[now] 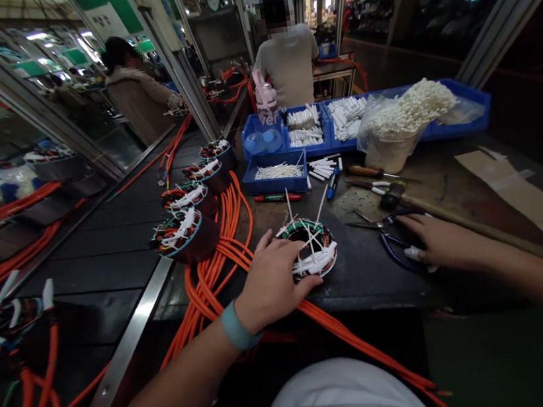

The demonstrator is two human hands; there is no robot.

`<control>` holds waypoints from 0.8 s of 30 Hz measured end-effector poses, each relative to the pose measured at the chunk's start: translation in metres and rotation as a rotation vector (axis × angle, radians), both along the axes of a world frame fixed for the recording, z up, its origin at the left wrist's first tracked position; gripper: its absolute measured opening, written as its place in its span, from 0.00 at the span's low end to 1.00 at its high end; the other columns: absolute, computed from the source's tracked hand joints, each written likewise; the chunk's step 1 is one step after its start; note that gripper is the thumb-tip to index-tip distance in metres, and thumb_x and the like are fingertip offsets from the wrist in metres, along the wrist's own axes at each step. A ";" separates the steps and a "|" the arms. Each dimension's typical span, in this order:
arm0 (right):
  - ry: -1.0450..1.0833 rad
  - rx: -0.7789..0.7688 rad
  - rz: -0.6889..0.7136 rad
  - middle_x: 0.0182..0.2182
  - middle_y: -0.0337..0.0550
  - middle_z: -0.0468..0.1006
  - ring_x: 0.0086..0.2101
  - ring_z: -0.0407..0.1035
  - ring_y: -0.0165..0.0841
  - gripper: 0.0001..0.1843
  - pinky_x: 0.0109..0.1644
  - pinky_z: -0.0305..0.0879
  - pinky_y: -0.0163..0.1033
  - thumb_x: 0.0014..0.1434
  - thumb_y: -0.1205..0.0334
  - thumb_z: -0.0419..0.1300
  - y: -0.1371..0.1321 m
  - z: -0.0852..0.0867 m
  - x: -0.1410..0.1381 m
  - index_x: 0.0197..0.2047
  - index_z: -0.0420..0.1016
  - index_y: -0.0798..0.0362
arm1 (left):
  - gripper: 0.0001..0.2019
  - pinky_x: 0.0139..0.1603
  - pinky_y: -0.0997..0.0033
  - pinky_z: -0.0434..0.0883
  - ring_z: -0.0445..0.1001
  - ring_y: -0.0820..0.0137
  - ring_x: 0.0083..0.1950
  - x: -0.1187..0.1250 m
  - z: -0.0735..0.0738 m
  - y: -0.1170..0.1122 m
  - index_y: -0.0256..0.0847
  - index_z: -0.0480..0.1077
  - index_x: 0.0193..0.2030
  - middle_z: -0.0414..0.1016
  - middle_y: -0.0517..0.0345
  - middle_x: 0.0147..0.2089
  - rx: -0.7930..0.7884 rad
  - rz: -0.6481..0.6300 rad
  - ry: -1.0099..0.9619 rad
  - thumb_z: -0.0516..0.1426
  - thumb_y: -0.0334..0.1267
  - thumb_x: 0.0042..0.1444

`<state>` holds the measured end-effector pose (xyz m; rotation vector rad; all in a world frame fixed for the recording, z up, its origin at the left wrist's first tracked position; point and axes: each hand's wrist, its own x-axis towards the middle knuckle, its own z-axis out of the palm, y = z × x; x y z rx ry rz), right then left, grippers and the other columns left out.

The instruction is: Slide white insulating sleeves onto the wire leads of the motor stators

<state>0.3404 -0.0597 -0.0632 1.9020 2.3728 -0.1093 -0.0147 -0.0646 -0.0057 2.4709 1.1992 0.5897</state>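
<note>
A round motor stator (313, 246) with coloured windings, white sleeves and cable ties sticking up lies on the dark bench in front of me. My left hand (272, 282) rests on its left rim, fingers curled over the edge. Thick orange cables (218, 250) run from it past my wrist. My right hand (437, 240) lies flat over blue-handled pliers (398, 250), fingers stretched, a white wrap on one finger. Scissors (371, 222) lie just beyond that hand.
Several more stators (186, 231) stand in a row on the conveyor to the left. Blue bins (276, 179) with white sleeves and ties, a bag of white parts (407, 112), a pink bottle (266, 104), a hammer (432, 209) and cardboard (514, 188) sit behind. Two people work further back.
</note>
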 end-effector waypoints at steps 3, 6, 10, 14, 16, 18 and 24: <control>0.077 -0.058 -0.041 0.54 0.54 0.68 0.49 0.66 0.44 0.39 0.53 0.62 0.45 0.45 0.70 0.54 -0.002 0.002 -0.005 0.63 0.57 0.55 | 0.17 0.66 0.47 0.50 0.73 0.66 0.44 0.001 -0.007 0.003 0.40 0.68 0.42 0.74 0.59 0.39 -0.026 -0.007 -0.029 0.65 0.38 0.45; 0.295 -0.118 -0.148 0.48 0.50 0.73 0.44 0.70 0.42 0.40 0.46 0.67 0.43 0.45 0.69 0.53 -0.007 0.005 -0.013 0.64 0.55 0.52 | 0.19 0.66 0.49 0.50 0.72 0.66 0.44 0.002 -0.009 0.003 0.39 0.67 0.45 0.74 0.58 0.39 -0.042 0.025 -0.072 0.64 0.37 0.45; 0.686 -0.189 -0.118 0.40 0.46 0.76 0.35 0.72 0.37 0.30 0.33 0.69 0.37 0.55 0.58 0.49 -0.019 0.024 -0.023 0.62 0.56 0.53 | 0.15 0.62 0.50 0.54 0.72 0.63 0.43 0.012 0.006 0.008 0.38 0.71 0.39 0.75 0.55 0.36 -0.015 -0.008 0.101 0.60 0.48 0.51; 0.380 -0.068 0.259 0.41 0.47 0.76 0.38 0.72 0.38 0.21 0.38 0.67 0.39 0.58 0.61 0.48 -0.024 0.059 -0.038 0.54 0.68 0.52 | 0.16 0.52 0.56 0.62 0.72 0.62 0.41 0.028 0.017 0.025 0.40 0.75 0.30 0.76 0.53 0.31 0.046 0.056 0.170 0.52 0.47 0.60; 0.131 0.024 0.407 0.41 0.48 0.76 0.37 0.72 0.39 0.21 0.37 0.65 0.40 0.56 0.68 0.48 -0.019 0.075 -0.048 0.52 0.69 0.51 | 0.09 0.48 0.64 0.65 0.72 0.65 0.42 0.033 0.015 0.033 0.43 0.76 0.34 0.78 0.57 0.35 0.013 0.111 0.024 0.56 0.42 0.57; -0.057 0.077 0.475 0.35 0.47 0.75 0.32 0.71 0.38 0.19 0.32 0.61 0.39 0.55 0.70 0.49 -0.010 0.086 -0.060 0.48 0.70 0.51 | 0.04 0.46 0.69 0.66 0.72 0.68 0.42 0.035 0.011 0.038 0.45 0.77 0.35 0.79 0.61 0.37 -0.030 0.131 -0.133 0.61 0.38 0.52; -0.219 0.051 0.588 0.28 0.42 0.72 0.25 0.67 0.35 0.11 0.26 0.46 0.35 0.55 0.70 0.51 0.017 0.096 -0.087 0.39 0.70 0.52 | 0.02 0.43 0.71 0.66 0.73 0.70 0.36 0.036 0.006 0.039 0.41 0.76 0.27 0.78 0.60 0.30 -0.108 0.068 -0.355 0.65 0.32 0.46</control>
